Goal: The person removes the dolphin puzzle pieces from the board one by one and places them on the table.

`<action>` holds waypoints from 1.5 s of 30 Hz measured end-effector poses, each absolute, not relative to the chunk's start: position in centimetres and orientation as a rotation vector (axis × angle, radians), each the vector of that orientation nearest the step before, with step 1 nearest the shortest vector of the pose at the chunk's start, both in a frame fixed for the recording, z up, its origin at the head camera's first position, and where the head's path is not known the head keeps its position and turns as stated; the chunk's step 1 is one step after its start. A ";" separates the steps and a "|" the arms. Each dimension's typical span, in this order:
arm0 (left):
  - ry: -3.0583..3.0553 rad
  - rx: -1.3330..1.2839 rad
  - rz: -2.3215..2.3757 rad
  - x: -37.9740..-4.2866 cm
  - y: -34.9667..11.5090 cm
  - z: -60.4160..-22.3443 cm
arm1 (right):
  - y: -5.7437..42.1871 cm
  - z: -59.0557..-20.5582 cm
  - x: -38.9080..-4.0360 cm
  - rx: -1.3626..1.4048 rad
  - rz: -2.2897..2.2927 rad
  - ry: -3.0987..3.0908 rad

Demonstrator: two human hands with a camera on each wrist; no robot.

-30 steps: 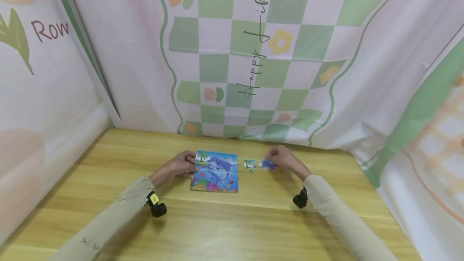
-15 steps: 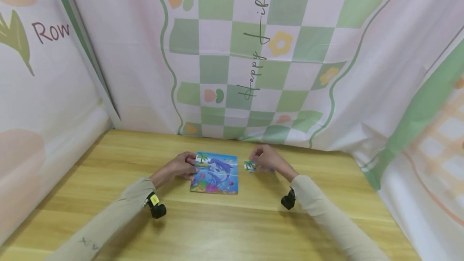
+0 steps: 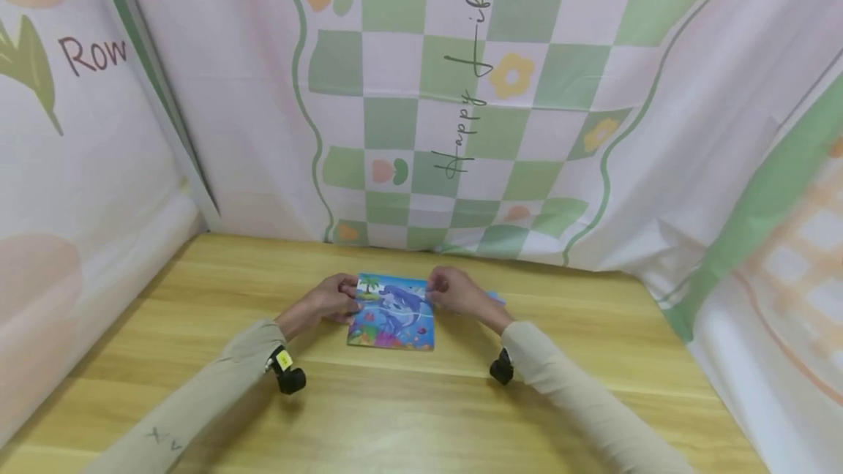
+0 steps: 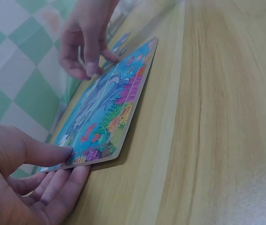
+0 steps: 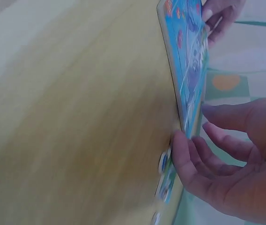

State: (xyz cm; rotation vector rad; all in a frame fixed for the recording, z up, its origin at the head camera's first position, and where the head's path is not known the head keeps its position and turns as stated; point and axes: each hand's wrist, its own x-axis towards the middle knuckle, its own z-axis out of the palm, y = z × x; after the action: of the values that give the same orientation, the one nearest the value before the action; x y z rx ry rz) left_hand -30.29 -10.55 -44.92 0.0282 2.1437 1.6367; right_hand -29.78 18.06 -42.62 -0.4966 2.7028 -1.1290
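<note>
A dolphin jigsaw puzzle point(image 3: 393, 317) in a thin board lies on the wooden table, with a palm tree in its upper left corner. My left hand point(image 3: 332, 298) grips its left edge, thumb point(image 4: 58, 153) on top and the other fingers underneath. At the opposite edge is my right hand point(image 3: 457, 291), its fingers loosely bent and thumb apart from them, with nothing visible between. In the right wrist view its fingertips point(image 5: 180, 138) are right at the board's corner. Loose puzzle pieces point(image 5: 166, 186) lie beside that edge, partly hidden behind the right hand in the head view.
A blue piece point(image 3: 496, 298) shows to the right of the right hand. Behind the table point(image 3: 408, 408) hangs a green-and-white checked curtain point(image 3: 448, 130), close to its back edge. More printed cloth point(image 3: 99, 167) closes off the left side.
My right hand has moved left, from over the blue loose piece, past the palm-tree piece, to the puzzle's right edge. My left hand stays on the left edge.
</note>
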 end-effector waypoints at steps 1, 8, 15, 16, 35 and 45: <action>2.146 0.026 1.642 -30.3 -10.6 -45.0 | 17.7 -42.6 -29.8 -0.514 -1.113 2.725; 2.135 0.034 1.677 -29.9 -10.5 -44.4 | 15.9 -42.7 -29.9 -0.728 -0.785 2.850; 2.009 0.027 1.748 -29.8 -11.2 -43.8 | 14.7 -42.1 -29.7 -0.658 -0.661 2.843; 2.003 0.029 1.745 -29.8 -11.2 -43.7 | 14.7 -42.0 -29.8 -0.623 -0.656 2.848; 2.159 0.118 1.578 -30.0 -10.5 -44.4 | 14.7 -42.3 -31.2 -0.395 -0.661 2.840; 2.168 0.117 1.571 -30.2 -10.7 -44.8 | 14.7 -42.9 -30.7 -0.416 -0.791 2.879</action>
State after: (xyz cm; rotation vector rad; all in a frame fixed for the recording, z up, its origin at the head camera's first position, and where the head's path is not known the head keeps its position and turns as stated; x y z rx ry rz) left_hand -30.22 -10.67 -44.77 0.1173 2.1680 1.5714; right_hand -30.73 14.69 -42.86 -0.4164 2.8788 -0.7912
